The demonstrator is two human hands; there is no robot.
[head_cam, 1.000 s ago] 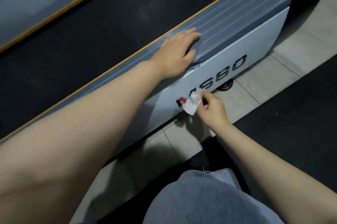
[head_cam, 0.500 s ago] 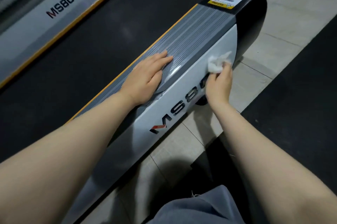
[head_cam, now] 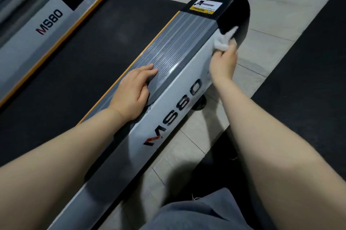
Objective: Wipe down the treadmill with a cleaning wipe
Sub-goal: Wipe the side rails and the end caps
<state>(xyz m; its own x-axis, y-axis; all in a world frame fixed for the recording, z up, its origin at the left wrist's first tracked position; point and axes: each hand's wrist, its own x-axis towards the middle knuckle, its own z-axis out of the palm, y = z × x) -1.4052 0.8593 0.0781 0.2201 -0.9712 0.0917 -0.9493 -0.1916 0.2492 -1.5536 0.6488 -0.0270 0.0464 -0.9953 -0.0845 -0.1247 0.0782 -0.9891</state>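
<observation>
The left hand (head_cam: 133,93) lies flat, fingers straight, on the ribbed grey side rail (head_cam: 174,42) of the treadmill (head_cam: 168,117). Further right, the right hand (head_cam: 223,63) pinches a crumpled white wipe (head_cam: 221,41) — pressed where silver side panel meets black end cap (head_cam: 236,10).

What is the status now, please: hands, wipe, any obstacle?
Left hand flat on ribbed side rail. Right hand pinches wipe against side panel near black end cap. Nothing blocking.

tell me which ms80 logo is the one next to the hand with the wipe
The MS80 logo on the near treadmill's silver side panel, just below the right hand holding the wipe. The other MS80 logo is far left.
</observation>
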